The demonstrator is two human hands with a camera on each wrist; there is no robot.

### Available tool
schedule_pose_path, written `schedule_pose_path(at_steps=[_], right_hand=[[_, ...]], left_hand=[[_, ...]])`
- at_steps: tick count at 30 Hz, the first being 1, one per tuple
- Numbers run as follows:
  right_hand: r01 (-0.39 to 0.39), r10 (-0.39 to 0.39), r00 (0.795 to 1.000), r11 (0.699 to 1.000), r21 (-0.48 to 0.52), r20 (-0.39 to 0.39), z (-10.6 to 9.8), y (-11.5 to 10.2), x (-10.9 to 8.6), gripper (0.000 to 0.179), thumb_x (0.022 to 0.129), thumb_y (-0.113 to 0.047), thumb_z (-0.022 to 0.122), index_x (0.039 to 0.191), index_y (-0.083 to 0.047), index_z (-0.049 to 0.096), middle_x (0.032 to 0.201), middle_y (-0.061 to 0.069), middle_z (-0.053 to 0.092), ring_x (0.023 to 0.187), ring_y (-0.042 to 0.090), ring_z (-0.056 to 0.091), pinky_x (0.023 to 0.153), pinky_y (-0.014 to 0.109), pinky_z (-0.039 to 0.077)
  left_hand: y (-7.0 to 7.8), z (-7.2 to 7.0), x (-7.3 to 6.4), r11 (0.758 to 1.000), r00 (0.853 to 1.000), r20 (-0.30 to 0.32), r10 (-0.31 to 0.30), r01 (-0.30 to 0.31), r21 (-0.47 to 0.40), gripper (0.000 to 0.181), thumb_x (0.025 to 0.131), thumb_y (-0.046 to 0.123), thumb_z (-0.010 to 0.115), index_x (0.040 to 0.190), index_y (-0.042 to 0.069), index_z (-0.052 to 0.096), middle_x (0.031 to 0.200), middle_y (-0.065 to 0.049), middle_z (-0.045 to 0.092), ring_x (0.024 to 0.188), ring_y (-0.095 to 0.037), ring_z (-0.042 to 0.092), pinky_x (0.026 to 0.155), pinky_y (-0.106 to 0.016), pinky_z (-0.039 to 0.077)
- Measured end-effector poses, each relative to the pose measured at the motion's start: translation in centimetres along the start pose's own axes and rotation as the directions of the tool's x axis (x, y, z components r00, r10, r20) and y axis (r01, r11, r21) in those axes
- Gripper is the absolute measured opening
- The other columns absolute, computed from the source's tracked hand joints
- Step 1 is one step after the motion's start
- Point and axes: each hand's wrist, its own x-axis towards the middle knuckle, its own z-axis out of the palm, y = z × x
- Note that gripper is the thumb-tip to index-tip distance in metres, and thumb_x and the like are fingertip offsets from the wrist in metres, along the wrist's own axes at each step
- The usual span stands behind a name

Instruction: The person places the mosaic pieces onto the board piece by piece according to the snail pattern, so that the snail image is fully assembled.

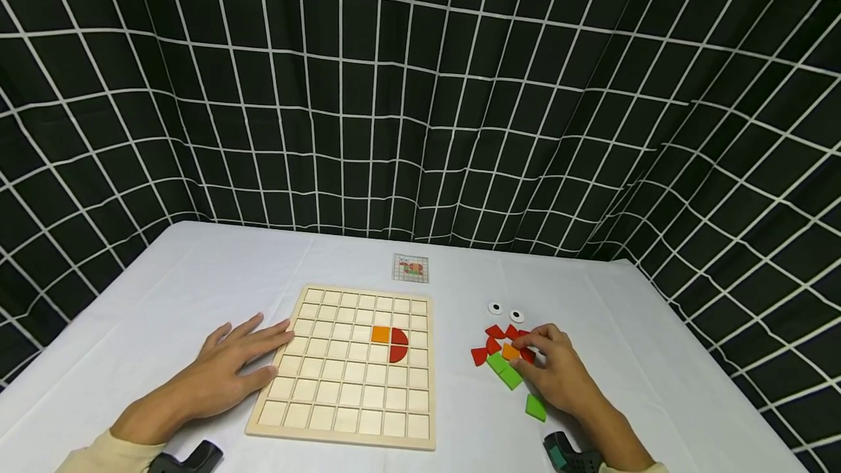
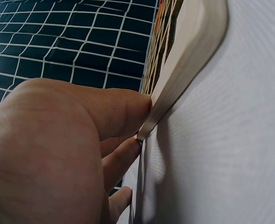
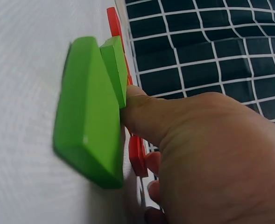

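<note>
A wooden grid board (image 1: 342, 441) lies on the table, with an orange square tile (image 1: 380, 334) and two red quarter-round tiles (image 1: 398, 353) set in its cells. My left hand (image 1: 230, 367) rests at the board's left edge, fingers spread and touching the frame; the left wrist view shows the thumb against the board's side (image 2: 174, 77). Over the loose tiles, my right hand (image 1: 555, 367) pinches a second orange tile (image 1: 509, 352) between thumb and index finger. Red tiles (image 1: 479, 356) and green tiles (image 1: 510, 377) lie around its fingertips. The right wrist view hides the orange tile.
Two white eye discs (image 1: 496, 308) lie beyond the loose tiles. A lone green tile (image 1: 535, 408) sits nearer the right wrist. A small picture card (image 1: 411, 268) lies behind the board. A black grid-patterned curtain (image 1: 394, 93) surrounds the white table (image 1: 217, 268).
</note>
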Motion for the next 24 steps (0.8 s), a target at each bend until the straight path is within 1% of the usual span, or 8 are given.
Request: schedule_pose_path(at_steps=[3,6,9,12,14,18,21,24], right_hand=[[-0.015,0.014,1.0,1.0,-0.01,-0.018,-0.1,-0.3,-0.1,0.021,0.083,-0.018,0.078,0.103,-0.012,0.072,0.106,0.005,0.051,0.102,0.025,0.046,0.085,0.043,0.046],[0.003,-0.004,0.998,1.0,-0.012,-0.069,-0.2,-0.4,-0.1,0.023,0.083,-0.016,0.078,0.104,-0.011,0.072,0.103,0.003,0.056,0.097,0.023,0.051,0.084,0.044,0.048],[0.053,-0.055,0.989,0.998,-0.019,-0.137,-0.2,-0.4,-0.2,0.023,0.081,-0.013,0.08,0.102,-0.01,0.071,0.096,-0.002,0.061,0.088,0.017,0.054,0.078,0.038,0.05],[0.119,-0.121,0.972,0.993,-0.024,-0.202,-0.2,-0.3,-0.2,0.022,0.079,-0.009,0.081,0.099,-0.01,0.072,0.09,-0.006,0.063,0.08,0.014,0.054,0.069,0.033,0.05],[0.155,-0.155,0.96,0.988,-0.022,-0.232,-0.2,-0.3,-0.1,0.023,0.078,-0.007,0.081,0.098,-0.01,0.072,0.089,-0.007,0.063,0.079,0.014,0.055,0.068,0.031,0.051],[0.186,-0.18,0.949,0.983,-0.005,-0.26,-0.5,-0.7,-0.2,0.024,0.077,-0.007,0.081,0.099,-0.011,0.072,0.091,-0.009,0.064,0.082,0.014,0.057,0.07,0.031,0.052],[0.204,-0.192,0.945,0.979,0.021,-0.264,-0.8,-1.6,-0.2,0.025,0.078,-0.005,0.08,0.101,-0.011,0.072,0.094,-0.008,0.065,0.084,0.015,0.057,0.072,0.036,0.052],[0.242,-0.218,0.936,0.969,0.054,-0.275,-0.9,-2.6,-0.2,0.027,0.077,-0.001,0.08,0.102,-0.009,0.073,0.097,-0.007,0.066,0.086,0.016,0.059,0.074,0.04,0.053]], left_hand=[[0.0,-0.1,0.0,1.0,1.0,-0.004,0.0,0.0,0.005,0.044,0.092,0.024,0.063,0.135,0.014,0.059,0.145,-0.002,0.046,0.139,-0.042,0.022,0.105,-0.063,0.005],[0.0,-0.2,0.0,1.0,1.0,-0.001,-0.002,0.002,0.002,0.044,0.092,0.025,0.062,0.135,0.014,0.059,0.145,-0.002,0.046,0.139,-0.041,0.021,0.105,-0.063,0.005],[0.1,-0.2,0.0,1.0,1.0,0.0,-0.002,0.002,-0.006,0.044,0.092,0.024,0.063,0.135,0.013,0.059,0.145,-0.003,0.046,0.139,-0.041,0.021,0.105,-0.063,0.004],[0.2,-0.2,0.1,1.0,1.0,-0.001,-0.005,0.005,-0.011,0.045,0.092,0.024,0.063,0.135,0.013,0.059,0.145,-0.003,0.046,0.139,-0.041,0.021,0.105,-0.064,0.004],[0.2,-0.2,0.1,1.0,1.0,-0.004,-0.009,0.009,-0.011,0.044,0.091,0.024,0.063,0.134,0.013,0.059,0.145,-0.003,0.046,0.139,-0.041,0.021,0.105,-0.064,0.004],[0.2,0.0,0.1,1.0,1.0,0.004,-0.022,0.023,-0.014,0.045,0.092,0.025,0.063,0.135,0.014,0.059,0.146,-0.003,0.045,0.139,-0.041,0.02,0.105,-0.064,0.003],[0.1,0.1,0.1,0.999,0.999,0.008,-0.031,0.031,-0.012,0.045,0.092,0.026,0.063,0.135,0.014,0.058,0.146,-0.002,0.045,0.14,-0.041,0.02,0.105,-0.065,0.002],[0.1,0.2,0.2,0.999,0.999,0.005,-0.034,0.034,-0.004,0.045,0.092,0.027,0.062,0.135,0.014,0.059,0.146,-0.002,0.045,0.14,-0.041,0.02,0.105,-0.065,0.002]])
